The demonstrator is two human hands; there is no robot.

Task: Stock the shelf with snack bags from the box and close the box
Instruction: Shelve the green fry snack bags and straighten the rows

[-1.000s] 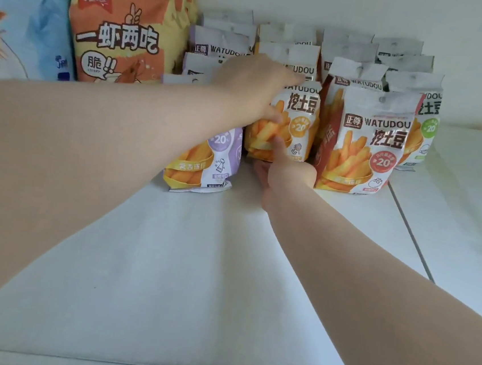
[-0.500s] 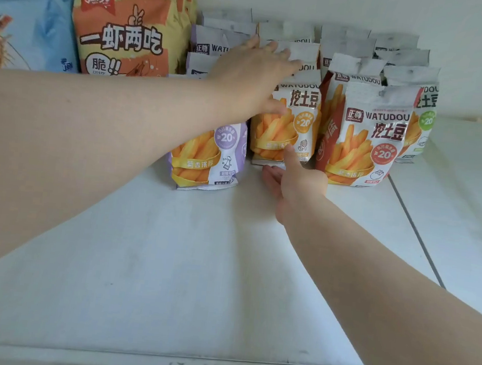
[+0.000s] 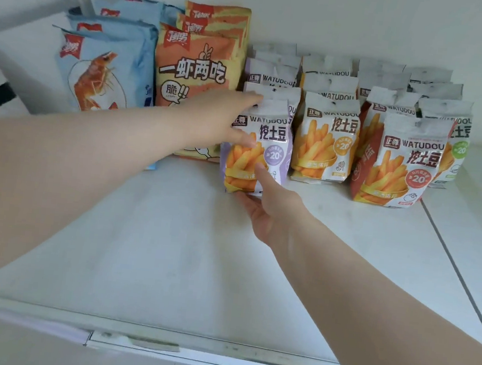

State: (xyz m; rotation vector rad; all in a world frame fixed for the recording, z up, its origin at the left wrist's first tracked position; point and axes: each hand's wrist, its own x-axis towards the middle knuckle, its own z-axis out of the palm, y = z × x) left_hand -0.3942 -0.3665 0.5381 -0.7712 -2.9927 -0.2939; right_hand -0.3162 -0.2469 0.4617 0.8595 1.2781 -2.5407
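Observation:
A purple fries snack bag (image 3: 270,144) stands at the front of its row on the white shelf (image 3: 152,247). My left hand (image 3: 223,115) grips the bag's upper left side, fingers over its top edge. My right hand (image 3: 264,205) holds its bottom, thumb on the front and fingers under the base. To its right stand a yellow fries bag (image 3: 324,140), a red fries bag (image 3: 399,166) and a green fries bag (image 3: 457,151), each with more bags behind. The box is out of view.
Large orange shrimp-chip bags (image 3: 195,67) and blue shrimp-chip bags (image 3: 109,67) stand at the back left. A seam (image 3: 459,273) splits the shelf on the right. The shelf's front lip (image 3: 157,343) runs along the bottom.
Both hands left the yellow bag and shifted left onto the purple bag, which now stands upright. The camera pulled back and the shelf's front edge came into view.

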